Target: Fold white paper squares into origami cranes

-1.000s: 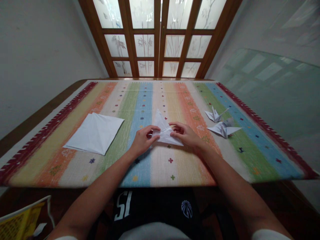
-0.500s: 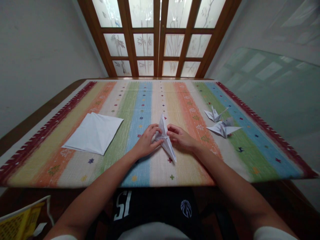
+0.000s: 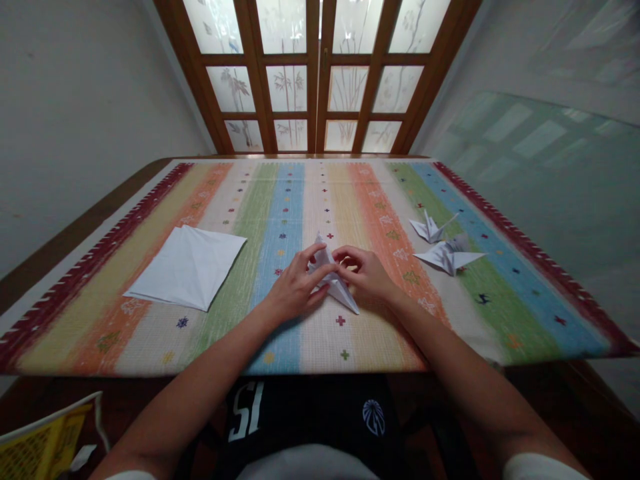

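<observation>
Folded white paper (image 3: pixel 336 288), a narrow pointed form not yet shaped like a crane, sits pinched between the curled fingers of the left hand (image 3: pixel 295 287) and right hand (image 3: pixel 363 273), with a paper crane (image 3: pixel 429 230) and a second paper crane (image 3: pixel 449 257) right of the fingers and a creased square sheet (image 3: pixel 187 268) left of them.

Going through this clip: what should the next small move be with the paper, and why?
Probably pinch along the crease of the folded paper to sharpen it. The left hand and right hand both grip it near its middle, and its lower point sticks out free, so the fold seems reachable without letting go.
</observation>
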A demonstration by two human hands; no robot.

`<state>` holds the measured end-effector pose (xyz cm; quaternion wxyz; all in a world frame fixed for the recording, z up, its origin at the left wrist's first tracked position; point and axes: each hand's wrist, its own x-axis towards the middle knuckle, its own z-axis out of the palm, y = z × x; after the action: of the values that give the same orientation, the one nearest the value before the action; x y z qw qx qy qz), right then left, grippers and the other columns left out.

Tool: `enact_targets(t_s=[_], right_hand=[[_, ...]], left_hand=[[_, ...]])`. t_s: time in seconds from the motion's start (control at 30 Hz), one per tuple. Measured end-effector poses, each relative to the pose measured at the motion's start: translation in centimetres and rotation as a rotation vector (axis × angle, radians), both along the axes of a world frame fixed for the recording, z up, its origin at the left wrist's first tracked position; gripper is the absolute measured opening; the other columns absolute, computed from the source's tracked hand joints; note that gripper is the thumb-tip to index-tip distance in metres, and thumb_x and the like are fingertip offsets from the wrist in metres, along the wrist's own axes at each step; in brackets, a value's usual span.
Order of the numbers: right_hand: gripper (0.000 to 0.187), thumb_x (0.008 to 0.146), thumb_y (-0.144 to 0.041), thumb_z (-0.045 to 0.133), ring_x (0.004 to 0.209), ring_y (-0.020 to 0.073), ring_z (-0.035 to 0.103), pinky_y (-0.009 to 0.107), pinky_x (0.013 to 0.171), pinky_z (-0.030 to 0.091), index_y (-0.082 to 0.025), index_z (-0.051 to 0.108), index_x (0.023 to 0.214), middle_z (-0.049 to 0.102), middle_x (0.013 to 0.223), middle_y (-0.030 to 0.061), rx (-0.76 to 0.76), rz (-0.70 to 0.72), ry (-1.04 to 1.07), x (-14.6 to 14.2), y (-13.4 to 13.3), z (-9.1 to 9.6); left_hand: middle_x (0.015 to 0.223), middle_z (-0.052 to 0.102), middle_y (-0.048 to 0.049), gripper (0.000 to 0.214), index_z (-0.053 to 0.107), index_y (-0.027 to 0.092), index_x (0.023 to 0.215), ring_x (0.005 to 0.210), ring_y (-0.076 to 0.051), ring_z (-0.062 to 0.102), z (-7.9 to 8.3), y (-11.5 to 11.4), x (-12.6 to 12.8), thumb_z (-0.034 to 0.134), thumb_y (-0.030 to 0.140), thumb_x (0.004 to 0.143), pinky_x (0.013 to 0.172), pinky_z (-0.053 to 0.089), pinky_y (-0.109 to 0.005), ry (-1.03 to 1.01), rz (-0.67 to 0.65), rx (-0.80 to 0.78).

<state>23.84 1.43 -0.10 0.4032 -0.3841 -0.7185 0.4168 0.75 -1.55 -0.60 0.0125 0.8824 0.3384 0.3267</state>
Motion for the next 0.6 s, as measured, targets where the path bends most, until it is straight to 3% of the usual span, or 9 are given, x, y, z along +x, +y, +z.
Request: enact_targets(t_s=[0.2,0.33,0.5,0.6], right_hand=[[0.016,0.096,-0.03,0.069,0.073,0.0168,0.07,0.026,0.057,0.057,-0.022,0.077,0.108,0.078,0.098,0.0072,0.246,-0.08,-0.135,0.5,-0.2,0.7],[0.017,0.099,-0.029,0.066,0.074,0.017,0.071,0.026,0.056,0.058,-0.023,0.078,0.11,0.077,0.099,0.0071,0.332,-0.056,-0.196,0.8,-0.4,1.1],[0.02,0.096,-0.026,0.069,0.079,0.0182,0.072,0.03,0.061,0.06,-0.024,0.077,0.114,0.079,0.116,0.0092,0.406,0.045,-0.259,0.5,-0.6,1.1],[0.017,0.098,-0.022,0.065,0.08,0.0196,0.072,0.031,0.064,0.059,-0.024,0.077,0.11,0.08,0.109,0.008,0.378,0.028,-0.254,0.2,-0.6,0.9]], left_hand=[[0.15,0.059,-0.0147,0.019,0.066,0.022,0.123,0.119,-0.028,0.063,0.3,0.0,-0.2,0.062,0.017,0.104,0.097,0.062,-0.045,0.123,0.002,0.161],[0.135,0.068,-0.0143,0.016,0.068,0.02,0.116,0.109,-0.027,0.067,0.6,0.0,-0.2,0.058,0.015,0.106,0.088,0.06,-0.04,0.196,-0.038,0.114],[0.114,0.07,-0.012,0.017,0.069,0.02,0.114,0.102,-0.026,0.067,0.7,-0.1,0.1,0.055,0.015,0.106,0.083,0.058,-0.037,0.188,-0.059,0.075],[0.109,0.068,-0.0119,0.017,0.071,0.021,0.111,0.1,-0.027,0.064,0.6,-0.2,0.1,0.056,0.015,0.104,0.081,0.058,-0.039,0.188,-0.052,0.028]])
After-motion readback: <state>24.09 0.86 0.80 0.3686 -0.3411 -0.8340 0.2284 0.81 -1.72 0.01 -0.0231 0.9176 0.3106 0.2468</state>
